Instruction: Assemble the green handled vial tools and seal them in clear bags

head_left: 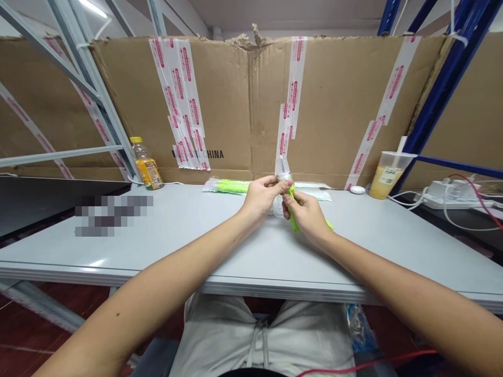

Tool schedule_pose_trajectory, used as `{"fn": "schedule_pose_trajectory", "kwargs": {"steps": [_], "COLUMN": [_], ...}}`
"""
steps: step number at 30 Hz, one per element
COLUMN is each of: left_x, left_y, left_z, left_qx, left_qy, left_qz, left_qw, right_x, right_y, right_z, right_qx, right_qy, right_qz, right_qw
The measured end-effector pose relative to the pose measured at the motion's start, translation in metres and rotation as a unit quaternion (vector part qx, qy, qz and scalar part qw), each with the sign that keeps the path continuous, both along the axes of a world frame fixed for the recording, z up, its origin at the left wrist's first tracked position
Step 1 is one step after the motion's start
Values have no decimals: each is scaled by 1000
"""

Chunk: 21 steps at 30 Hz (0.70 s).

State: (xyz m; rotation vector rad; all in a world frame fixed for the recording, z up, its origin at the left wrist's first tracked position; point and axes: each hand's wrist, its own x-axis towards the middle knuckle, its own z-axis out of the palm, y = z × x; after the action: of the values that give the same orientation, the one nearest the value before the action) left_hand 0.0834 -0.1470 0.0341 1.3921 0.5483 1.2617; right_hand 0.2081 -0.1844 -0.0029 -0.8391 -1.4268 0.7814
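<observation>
Over the tabletop (pixel 165 225), left hand (pixel 261 198) above right hand (pixel 308 213), both grips clamped on a green tube (pixel 294 222).

At centre, fingers (pixel 283 187) partly hide a slim lime-green plastic stick (pixel 295 225); left of centre, red-printed white tape (pixel 178 99) covers some black lettering (pixel 216 154).
</observation>
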Motion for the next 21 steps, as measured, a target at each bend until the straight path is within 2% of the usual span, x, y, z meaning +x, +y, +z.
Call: {"fn": "schedule_pose_trajectory", "kwargs": {"steps": [2,5,8,11,12,14,16,18,21], "left_x": [-3,-10,-20,-26,-26,-23,-16,-9,0], "left_y": [3,7,7,6,6,6,5,4,0], "left_z": [1,5,9,11,12,11,8,4,-1], "left_qx": [1,7,1,-4,-4,-5,-3,8,20], "left_qy": [-3,-10,6,19,16,1,-17,-24,-16], "left_qz": [-35,-88,-192,-278,-284,-257,-199,-138,-47], "left_qw": [999,996,981,960,959,967,980,990,999], "right_x": [1,5,12,16,15,13,9,5,2], "right_y": [-1,-4,-8,-11,-11,-10,-6,-1,4], "right_z": [2,7,11,13,14,15,14,11,5], "right_qx": [-50,-141,-193,-214,-210,-181,-130,-72,-10], "right_qy": [78,174,185,161,160,169,162,103,-4], "right_qz": [91,264,380,445,445,398,294,168,38], "right_qw": [991,938,885,854,856,883,933,978,999]}}
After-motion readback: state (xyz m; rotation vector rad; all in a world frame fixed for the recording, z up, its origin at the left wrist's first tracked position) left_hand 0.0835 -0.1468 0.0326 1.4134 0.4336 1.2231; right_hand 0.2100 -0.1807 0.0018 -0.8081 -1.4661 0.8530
